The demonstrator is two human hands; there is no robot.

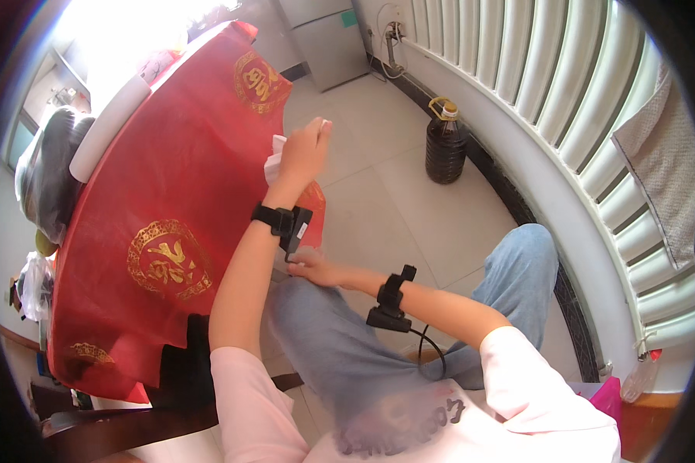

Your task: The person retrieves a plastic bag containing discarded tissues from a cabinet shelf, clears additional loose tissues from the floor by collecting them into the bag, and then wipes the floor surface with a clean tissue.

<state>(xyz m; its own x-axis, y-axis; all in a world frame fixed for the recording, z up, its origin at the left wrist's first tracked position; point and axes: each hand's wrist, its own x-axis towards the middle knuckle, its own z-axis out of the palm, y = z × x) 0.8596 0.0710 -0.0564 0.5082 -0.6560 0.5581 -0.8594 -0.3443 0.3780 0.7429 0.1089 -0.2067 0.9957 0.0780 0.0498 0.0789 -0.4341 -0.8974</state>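
Observation:
My left hand (304,151) is raised near the edge of a red tablecloth (174,173) with gold emblems, its fingers curled. A white crumpled piece of tissue or cloth (274,159) shows behind that hand, and a small pale bit appears at its fingertips; the grip is only partly visible. Lower down, my right hand (315,269) is beside my denim-covered knee, blurred, with its fingers partly hidden behind my left wrist's strapped device (292,226). Another black device (389,309) is strapped to my right forearm.
A large plastic bottle of dark liquid (446,147) stands on the tiled floor by a white radiator (556,75), over which a towel (666,156) hangs. A white roll (110,130) and a filled plastic bag (49,168) lie along the table's far side. A grey cabinet or refrigerator (330,52) stands ahead.

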